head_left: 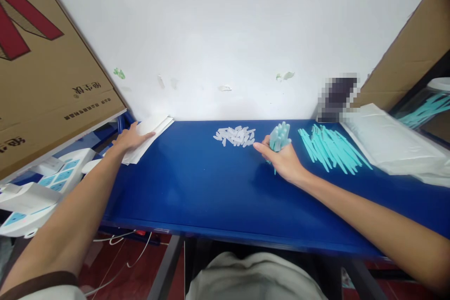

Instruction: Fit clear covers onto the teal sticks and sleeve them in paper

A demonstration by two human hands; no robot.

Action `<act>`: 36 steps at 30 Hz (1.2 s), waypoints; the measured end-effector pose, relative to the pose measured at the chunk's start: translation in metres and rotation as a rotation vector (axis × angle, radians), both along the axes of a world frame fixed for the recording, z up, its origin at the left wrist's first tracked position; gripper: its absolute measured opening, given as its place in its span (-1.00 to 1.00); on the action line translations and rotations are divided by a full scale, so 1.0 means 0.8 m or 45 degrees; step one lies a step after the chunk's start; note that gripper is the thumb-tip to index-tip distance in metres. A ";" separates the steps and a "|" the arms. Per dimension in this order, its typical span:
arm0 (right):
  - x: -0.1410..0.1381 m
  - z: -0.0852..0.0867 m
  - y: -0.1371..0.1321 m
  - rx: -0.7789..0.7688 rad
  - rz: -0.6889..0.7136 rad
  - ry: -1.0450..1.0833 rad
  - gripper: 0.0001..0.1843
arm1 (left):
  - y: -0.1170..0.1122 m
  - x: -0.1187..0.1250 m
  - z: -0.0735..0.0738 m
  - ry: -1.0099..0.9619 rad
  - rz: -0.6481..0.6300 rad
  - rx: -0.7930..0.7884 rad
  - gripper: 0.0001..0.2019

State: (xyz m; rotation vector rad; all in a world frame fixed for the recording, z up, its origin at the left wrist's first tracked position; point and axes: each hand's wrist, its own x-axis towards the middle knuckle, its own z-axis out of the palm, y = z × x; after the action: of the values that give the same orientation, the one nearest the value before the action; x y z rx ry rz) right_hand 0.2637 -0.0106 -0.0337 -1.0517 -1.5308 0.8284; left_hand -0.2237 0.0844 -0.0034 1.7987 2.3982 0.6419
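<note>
Gripping slim turquoise plastic sticks (281,135) in the curled right hand (286,161), near small translucent plastic pieces (236,136) to its left, and resting the spread left hand (131,138) on flat white sheets (150,137).

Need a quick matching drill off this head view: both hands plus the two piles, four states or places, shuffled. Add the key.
1. left hand
2. right hand
3. small translucent pieces
4. loose teal sticks

A. piled between the two hands
B. closed around a bundle
C. lying between the right hand and the white package
D. touching the flat white stack

Pairs: 1-D, 2-B, 3-A, 4-C
</note>
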 end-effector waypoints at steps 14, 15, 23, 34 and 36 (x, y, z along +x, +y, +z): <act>0.008 0.012 -0.001 0.051 -0.075 -0.076 -0.39 | -0.100 0.153 0.086 -1.415 -0.320 0.532 -0.30; 0.005 0.014 -0.004 0.073 -0.039 -0.159 -0.42 | -0.113 0.173 0.083 -1.606 -0.380 0.540 -0.34; -0.017 0.045 -0.041 0.267 0.294 -0.963 -0.77 | -0.183 0.309 0.043 -2.354 -0.442 0.559 -0.61; -0.026 0.086 -0.071 0.332 0.120 -1.915 -0.89 | -0.228 0.381 -0.003 -2.636 -0.214 0.989 -0.57; -0.026 0.103 -0.075 0.361 0.100 -1.955 -0.86 | -0.229 0.385 -0.011 -2.567 -0.206 1.060 -0.60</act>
State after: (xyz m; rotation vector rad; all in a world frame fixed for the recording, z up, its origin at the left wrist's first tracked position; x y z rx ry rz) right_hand 0.2427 -0.0707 0.0485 -1.4758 -2.8044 -0.3886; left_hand 0.0839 -0.0990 -0.0125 0.3972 0.5351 2.0509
